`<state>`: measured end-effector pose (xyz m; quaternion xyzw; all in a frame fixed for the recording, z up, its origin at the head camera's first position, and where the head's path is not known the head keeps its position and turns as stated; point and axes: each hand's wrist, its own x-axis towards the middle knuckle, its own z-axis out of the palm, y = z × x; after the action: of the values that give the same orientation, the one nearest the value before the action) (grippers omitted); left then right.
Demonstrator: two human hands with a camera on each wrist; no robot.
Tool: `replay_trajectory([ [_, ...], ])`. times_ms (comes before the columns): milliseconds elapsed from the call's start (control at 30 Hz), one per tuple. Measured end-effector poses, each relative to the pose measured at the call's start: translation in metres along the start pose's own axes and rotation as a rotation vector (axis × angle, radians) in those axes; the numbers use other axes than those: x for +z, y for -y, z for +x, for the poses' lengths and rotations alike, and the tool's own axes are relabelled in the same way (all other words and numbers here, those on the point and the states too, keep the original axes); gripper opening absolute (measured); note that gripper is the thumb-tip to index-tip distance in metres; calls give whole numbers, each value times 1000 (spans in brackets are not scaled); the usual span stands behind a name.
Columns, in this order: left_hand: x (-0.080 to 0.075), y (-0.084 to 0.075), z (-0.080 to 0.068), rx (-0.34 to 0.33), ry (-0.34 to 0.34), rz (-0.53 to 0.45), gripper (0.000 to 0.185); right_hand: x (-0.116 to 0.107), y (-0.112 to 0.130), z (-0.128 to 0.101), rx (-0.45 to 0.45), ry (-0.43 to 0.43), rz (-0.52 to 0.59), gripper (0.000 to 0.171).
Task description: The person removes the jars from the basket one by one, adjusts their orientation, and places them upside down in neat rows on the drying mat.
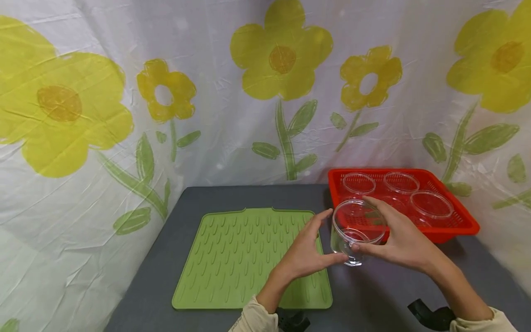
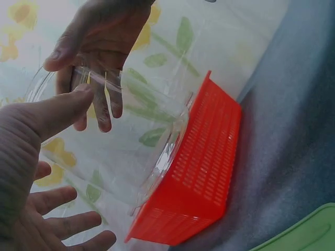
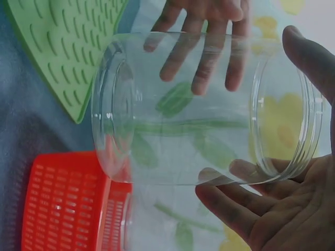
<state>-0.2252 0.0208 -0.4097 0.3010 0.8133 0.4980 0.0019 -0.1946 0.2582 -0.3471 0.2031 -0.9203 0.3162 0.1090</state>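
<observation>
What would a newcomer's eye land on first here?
Probably the large yellow flowers across the pale backdrop. Then the red basket on the right side and, in front of it, the clear jar in the right hand; the green mat lies left of the jar.

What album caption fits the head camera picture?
Right hand holding a clear jar, left hand spread beside it, near green mat and red basket.

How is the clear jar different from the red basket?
The jar is see-through, but the basket is red. The jar is round, while the basket is roughly rectangular with little holes in its sides. The right hand holds the jar up; the basket stands on the table. Both are containers.
</observation>
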Motion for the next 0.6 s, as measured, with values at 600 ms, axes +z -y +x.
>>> replay_trajectory([
  [600, 5, 2, -5, 41, 12, -156, 104, 14, 13, -8, -48, 8, 20, 106],
])
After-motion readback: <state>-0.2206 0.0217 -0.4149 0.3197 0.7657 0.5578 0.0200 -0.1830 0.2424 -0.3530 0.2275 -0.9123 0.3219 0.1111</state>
